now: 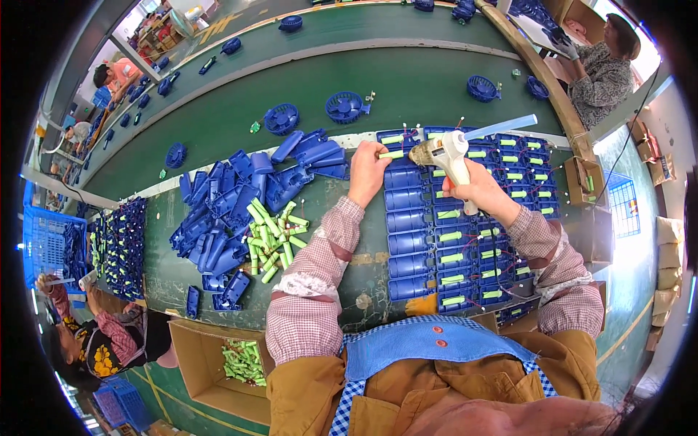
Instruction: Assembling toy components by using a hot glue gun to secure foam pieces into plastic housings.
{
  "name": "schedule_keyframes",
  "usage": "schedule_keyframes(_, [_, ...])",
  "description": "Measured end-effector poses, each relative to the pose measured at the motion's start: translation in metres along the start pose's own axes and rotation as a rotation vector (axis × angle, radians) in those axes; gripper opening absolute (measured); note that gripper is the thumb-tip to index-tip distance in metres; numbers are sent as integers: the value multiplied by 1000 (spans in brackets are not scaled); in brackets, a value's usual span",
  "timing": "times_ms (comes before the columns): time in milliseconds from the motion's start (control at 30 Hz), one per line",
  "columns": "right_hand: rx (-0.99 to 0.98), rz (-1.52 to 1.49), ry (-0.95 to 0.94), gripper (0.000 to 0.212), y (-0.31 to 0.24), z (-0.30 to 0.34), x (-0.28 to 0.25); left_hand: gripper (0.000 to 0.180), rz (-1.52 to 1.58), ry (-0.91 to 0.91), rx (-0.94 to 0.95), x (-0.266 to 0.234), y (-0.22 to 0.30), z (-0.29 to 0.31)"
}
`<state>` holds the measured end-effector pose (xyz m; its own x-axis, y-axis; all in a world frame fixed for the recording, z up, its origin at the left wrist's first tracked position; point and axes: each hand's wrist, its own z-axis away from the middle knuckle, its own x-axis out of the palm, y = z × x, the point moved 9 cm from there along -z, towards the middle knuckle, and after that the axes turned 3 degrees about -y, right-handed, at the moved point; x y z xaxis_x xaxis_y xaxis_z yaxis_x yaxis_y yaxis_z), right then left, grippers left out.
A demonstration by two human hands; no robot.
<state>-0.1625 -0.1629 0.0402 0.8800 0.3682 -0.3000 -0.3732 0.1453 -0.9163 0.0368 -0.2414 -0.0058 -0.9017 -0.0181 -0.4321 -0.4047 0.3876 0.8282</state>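
My left hand [368, 173] pinches one end of a green cylindrical battery [393, 154] at the upper left of the laid-out blue plastic housings [408, 242]. My right hand [483, 190] is wrapped round the handle of a white glue gun [449, 150], its nozzle close to that battery. A translucent bluish glue stick [502, 127] juts from the back of the gun. The housings lie in columns; most in the right columns hold a green battery with thin wires, while those in the leftmost column below my hand show none.
Left of my arm lie a heap of blue housings [218, 207] and a pile of green batteries [275, 234]. A cardboard box [190, 360] with more batteries stands below. Blue fans [345, 107] sit on the green conveyor [407, 76]. Other people work at left and upper right.
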Motion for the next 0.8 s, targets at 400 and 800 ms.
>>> schedule_keyframes(400, [-75, -73, 20, 32, -6, 1, 5, 11, -123, -51, -31, 19, -10, -4])
schedule_keyframes(800, [-3, -38, 3, 33, -2, 6, 7, 14, -133, -86, -67, 20, -13, -5])
